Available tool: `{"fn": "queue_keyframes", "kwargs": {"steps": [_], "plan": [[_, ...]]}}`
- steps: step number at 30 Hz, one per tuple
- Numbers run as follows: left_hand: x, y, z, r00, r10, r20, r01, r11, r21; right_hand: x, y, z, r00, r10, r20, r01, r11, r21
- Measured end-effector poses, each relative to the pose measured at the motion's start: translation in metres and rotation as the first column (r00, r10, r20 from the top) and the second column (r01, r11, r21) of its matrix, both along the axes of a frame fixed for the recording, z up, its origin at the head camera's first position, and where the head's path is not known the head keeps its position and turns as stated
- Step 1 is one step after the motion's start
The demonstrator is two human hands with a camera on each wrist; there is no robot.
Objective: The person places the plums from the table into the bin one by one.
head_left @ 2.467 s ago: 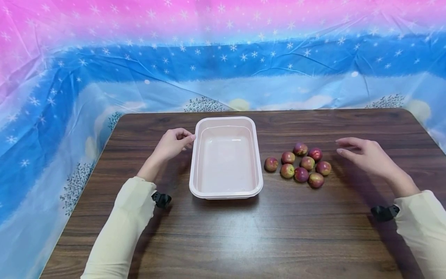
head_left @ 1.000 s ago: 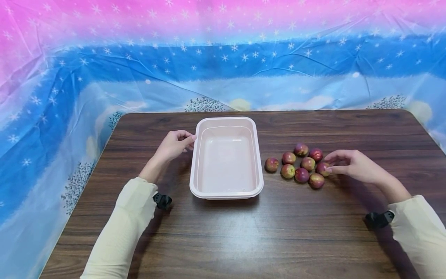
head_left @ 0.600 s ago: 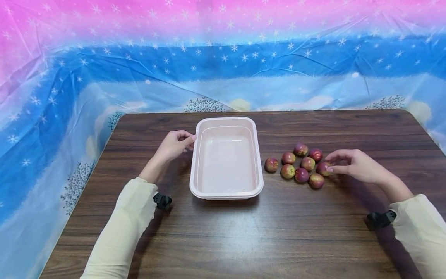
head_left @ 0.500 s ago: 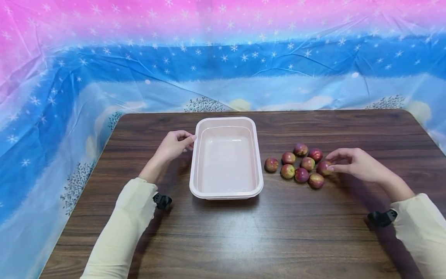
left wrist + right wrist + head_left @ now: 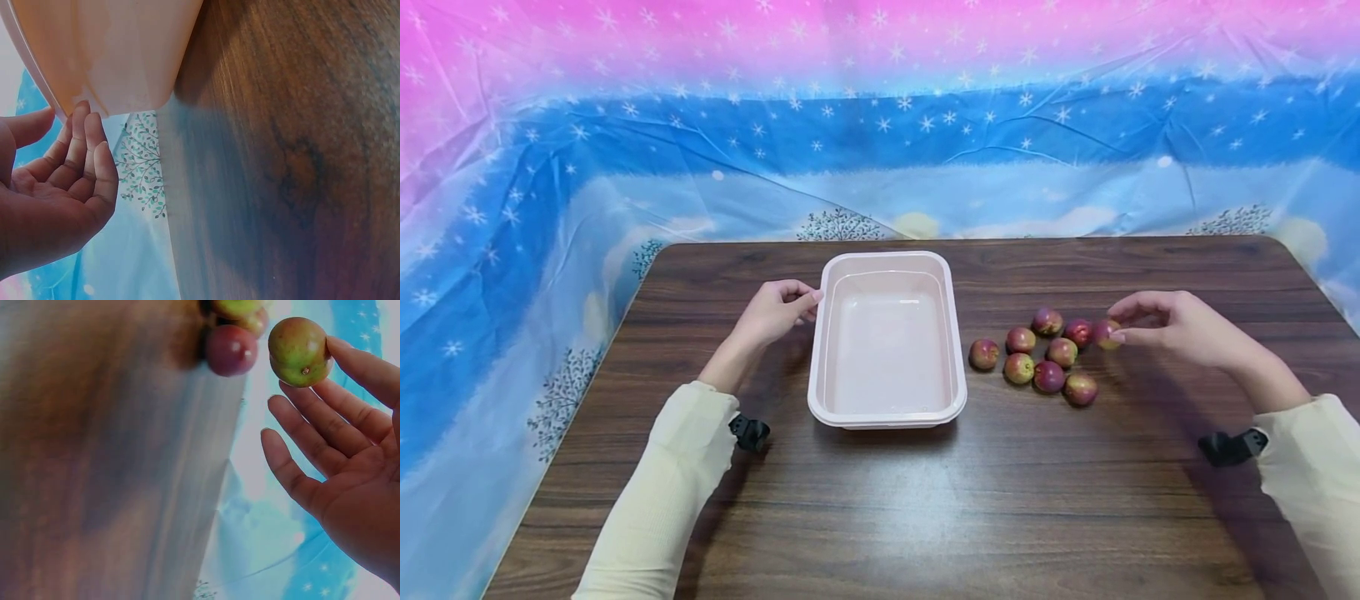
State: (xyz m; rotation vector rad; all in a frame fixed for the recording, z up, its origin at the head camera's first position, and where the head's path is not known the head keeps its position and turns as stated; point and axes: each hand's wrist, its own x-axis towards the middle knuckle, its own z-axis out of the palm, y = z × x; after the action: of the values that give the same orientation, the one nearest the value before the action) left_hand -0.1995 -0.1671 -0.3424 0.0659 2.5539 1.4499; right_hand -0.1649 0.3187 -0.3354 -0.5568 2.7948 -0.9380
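1. While the right hand (image 5: 1180,327) pinches one small red-and-green round fruit (image 5: 1107,332) between thumb and fingertips, lifted just above the dark wooden table (image 5: 880,500), nothing lies in the pale pink rectangular plastic tray (image 5: 886,415).
2. Seven more small fruits (image 5: 1041,358) sit clustered on the table, just right of the tray.
3. The left hand (image 5: 772,310) rests against the tray's left rim, fingers loosely curled, touching it without clasping it.
4. Judging from this, the work has barely begun: one fruit lifted, none placed.
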Motion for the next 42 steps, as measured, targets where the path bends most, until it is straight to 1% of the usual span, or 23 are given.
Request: {"fn": "queue_keyframes", "kwargs": {"steps": [4,7,10,21,28,32,36,38,40,42], "plan": [[0.0,0.0,0.0,1.0,0.0,-0.003,0.0,1.0,0.001,-0.005,-0.008,0.01,1.0,-0.023,-0.007,0.023,1.0,-0.001],[0.0,0.0,0.0,1.0,0.0,-0.008,0.0,1.0,0.0,-0.009,-0.016,0.016,0.999,-0.045,0.012,0.045,0.999,-0.011],[0.0,0.001,0.0,1.0,0.002,-0.012,-0.002,1.0,0.0,-0.012,-0.024,0.022,0.999,-0.042,0.006,0.042,0.999,-0.007],[-0.001,0.0,-0.001,1.0,0.004,-0.003,-0.004,1.0,-0.011,-0.027,-0.054,0.035,0.999,0.026,-0.027,-0.028,0.998,-0.053],[-0.001,0.0,0.0,1.0,-0.003,-0.006,0.003,1.0,-0.009,-0.035,-0.074,0.04,0.998,0.055,-0.022,-0.055,0.998,-0.035],[-0.002,-0.001,-0.001,1.0,-0.003,-0.006,0.003,1.0,-0.009,-0.038,-0.085,0.044,0.996,0.079,-0.038,-0.08,0.996,-0.041],[-0.001,-0.001,-0.001,1.0,-0.004,-0.001,0.004,1.0,-0.011,-0.042,-0.095,0.045,0.994,0.099,-0.041,-0.101,0.993,-0.062],[-0.001,-0.001,0.0,1.0,-0.006,-0.003,0.006,1.0,-0.012,-0.044,-0.101,0.044,0.994,0.106,-0.03,-0.108,0.991,-0.079],[0.0,-0.002,0.0,1.0,-0.007,-0.024,0.007,1.0,-0.009,-0.047,-0.105,0.043,0.992,0.12,-0.024,-0.122,0.988,-0.092],[0.001,-0.002,0.001,1.0,-0.009,-0.025,0.008,1.0,-0.011,-0.049,-0.11,0.042,0.99,0.136,-0.02,-0.138,0.985,-0.102]]}}
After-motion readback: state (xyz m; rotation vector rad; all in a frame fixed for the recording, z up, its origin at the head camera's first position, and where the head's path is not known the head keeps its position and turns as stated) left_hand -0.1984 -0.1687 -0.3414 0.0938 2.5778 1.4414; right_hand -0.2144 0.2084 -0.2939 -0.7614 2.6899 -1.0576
